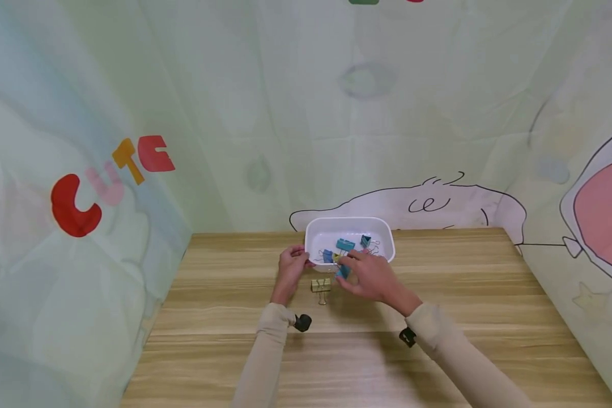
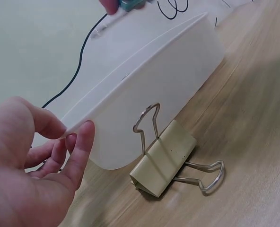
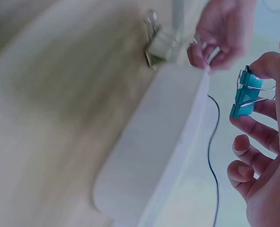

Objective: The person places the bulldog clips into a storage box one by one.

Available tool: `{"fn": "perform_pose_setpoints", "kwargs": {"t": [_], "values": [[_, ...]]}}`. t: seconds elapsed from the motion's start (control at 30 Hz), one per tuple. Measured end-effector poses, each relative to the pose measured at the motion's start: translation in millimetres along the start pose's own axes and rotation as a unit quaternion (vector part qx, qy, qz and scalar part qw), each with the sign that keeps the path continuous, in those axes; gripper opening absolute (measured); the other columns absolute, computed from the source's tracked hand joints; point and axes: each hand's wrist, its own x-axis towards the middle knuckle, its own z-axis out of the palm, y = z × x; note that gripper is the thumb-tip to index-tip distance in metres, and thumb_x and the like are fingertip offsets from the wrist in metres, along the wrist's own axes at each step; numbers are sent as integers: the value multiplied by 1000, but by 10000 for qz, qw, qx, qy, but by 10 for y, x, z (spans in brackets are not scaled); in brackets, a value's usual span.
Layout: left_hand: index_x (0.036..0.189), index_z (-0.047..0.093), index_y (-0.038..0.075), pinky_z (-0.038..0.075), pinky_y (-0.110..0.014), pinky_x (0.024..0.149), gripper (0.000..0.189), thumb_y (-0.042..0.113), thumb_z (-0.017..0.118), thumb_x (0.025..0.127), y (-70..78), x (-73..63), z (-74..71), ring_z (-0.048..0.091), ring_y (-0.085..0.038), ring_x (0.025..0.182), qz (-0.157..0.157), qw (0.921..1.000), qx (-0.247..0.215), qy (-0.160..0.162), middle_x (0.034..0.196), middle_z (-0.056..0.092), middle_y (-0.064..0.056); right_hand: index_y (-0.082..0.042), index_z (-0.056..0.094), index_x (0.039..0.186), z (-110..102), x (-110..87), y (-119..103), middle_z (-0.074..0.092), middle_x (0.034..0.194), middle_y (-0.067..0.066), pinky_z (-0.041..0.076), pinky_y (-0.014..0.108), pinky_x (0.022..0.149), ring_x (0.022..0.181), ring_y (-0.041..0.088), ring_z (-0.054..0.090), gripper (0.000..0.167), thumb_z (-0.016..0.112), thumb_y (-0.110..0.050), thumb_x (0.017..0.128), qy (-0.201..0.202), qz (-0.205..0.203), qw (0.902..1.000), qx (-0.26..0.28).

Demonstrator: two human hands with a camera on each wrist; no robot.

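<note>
A white plastic box (image 1: 387, 229) stands on the table. My left hand (image 1: 292, 269) pinches its near left corner, thumb and fingers on the rim in the left wrist view. Between the thumb and a finger of my right hand (image 1: 372, 277) is a teal binder clip (image 3: 248, 93), held above the box's front edge. Inside the box lie a teal clip (image 1: 345, 244), a dark teal clip (image 1: 366, 241), a blue clip (image 1: 327, 256) and a yellow one, partly hidden by my right fingers. A large pale yellow binder clip (image 2: 164, 158) lies on the table just in front of the box.
The wooden table (image 1: 224, 306) reaches back to a printed fabric backdrop (image 1: 265, 113) that also rises on both sides. The box sits near the table's back edge. Small black devices (image 1: 303, 323) are worn at both wrists.
</note>
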Motion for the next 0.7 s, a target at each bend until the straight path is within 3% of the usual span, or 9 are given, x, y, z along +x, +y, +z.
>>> {"fn": "perform_pose_setpoints", "kwargs": {"t": [0.17, 0.33, 0.7], "values": [[129, 54, -18, 63, -47, 91, 34, -7, 58, 97, 0, -9, -7, 64, -28, 87, -22, 10000, 17, -15, 109, 55, -19, -15, 75, 117, -166, 141, 141, 71, 110, 8, 63, 41, 58, 85, 23, 68, 38, 72, -43, 92, -200, 206, 9995, -93], [130, 54, -18, 62, -50, 93, 34, -6, 58, 98, 6, -13, -4, 64, -30, 90, -8, 10000, 7, -30, 109, 55, -18, -10, 74, 118, -305, 272, 275, 70, 105, 8, 60, 36, 61, 80, 20, 62, 41, 70, -43, 94, -285, 365, 9989, 24], [128, 54, -18, 66, -37, 81, 32, -8, 57, 97, 1, -12, -4, 63, -28, 87, 29, 10000, -17, -36, 109, 55, -19, -9, 73, 123, -463, 412, 437, 70, 110, 11, 63, 43, 70, 86, 24, 64, 46, 67, -44, 95, -430, 710, 9963, 230]]}}
